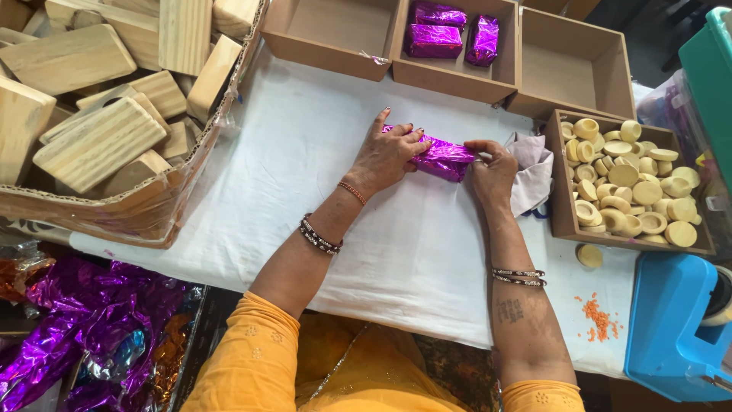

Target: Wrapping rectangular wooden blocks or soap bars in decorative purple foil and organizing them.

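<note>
- Hands both on one purple foil-wrapped block (pixel 442 158), mid-table on the white cloth (pixel 305 152).
- Left hand (pixel 385 156) lies flat over the block's left end, fingers spread, pressing the foil down; index finger stretched toward the far side.
- Right hand (pixel 492 175) curled around the right end, fingers pinching or tucking the foil there; fingertips partly hidden, so the exact fold cannot be told.
- Step, as I judge it: closing the foil ends around the block, wrap nearly done.
- Next move likely calls for holding the block steady with one hand while the loose end foil is folded flat and tight, no tearing.
- Far side: three brown trays; the middle tray (pixel 457 76) holds three finished purple packets (pixel 433 40).
- Left: cardboard box (pixel 145 217) heaped with bare wooden blocks (pixel 99 141).
- Right: tray of small round yellow pieces (pixel 633 179); one stray piece (pixel 589 255) just near of it on the cloth.
- Grey-white rag (pixel 534 172) just beside the right hand.
- Near left: crumpled purple foil sheets (pixel 84 328).
- Near right: blue tape dispenser (pixel 675 328), orange crumbs (pixel 598 320) beside it.
</note>
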